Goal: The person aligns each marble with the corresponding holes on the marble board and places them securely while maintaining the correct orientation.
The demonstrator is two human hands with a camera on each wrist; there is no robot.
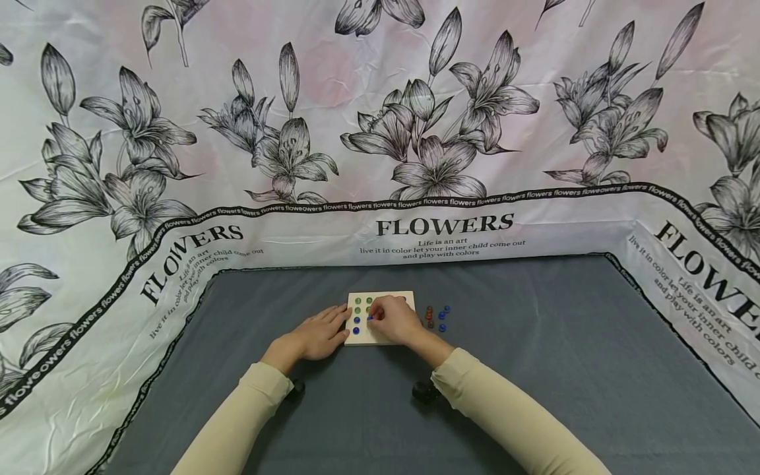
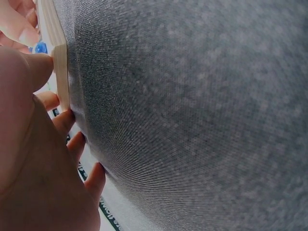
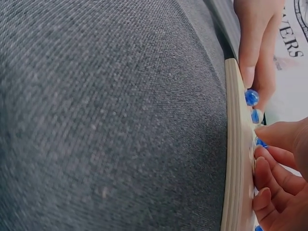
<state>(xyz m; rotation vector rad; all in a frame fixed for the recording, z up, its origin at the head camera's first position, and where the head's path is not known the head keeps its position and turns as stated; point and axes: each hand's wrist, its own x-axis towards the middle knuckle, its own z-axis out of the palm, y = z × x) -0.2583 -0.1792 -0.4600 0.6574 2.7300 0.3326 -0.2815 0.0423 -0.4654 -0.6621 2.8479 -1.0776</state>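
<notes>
A: Where does the wooden board (image 1: 373, 339) lie relative to the hands?
B: On the table (image 1: 534, 316), between them. The left hand (image 1: 319, 332) borders its left edge; the right hand (image 1: 394, 320) reaches over it from the right, covering much of its surface.

A: And the state of each?
B: Left: fingers extended, touching the board's edge. Right: thumb and forefinger pinching a blue marble (image 3: 260, 143) above the board's face. Whether that marble also touches the board cannot be told, the fingers hiding its underside.

A: What surrounds the grip?
B: To its left, two seated blue marbles (image 1: 356, 325), near the left hand; farther up the board, green marbles (image 1: 358, 305). Just beyond the board's right edge lie loose reddish-brown marbles (image 1: 429, 316) and loose blue marbles (image 1: 442, 316).
</notes>
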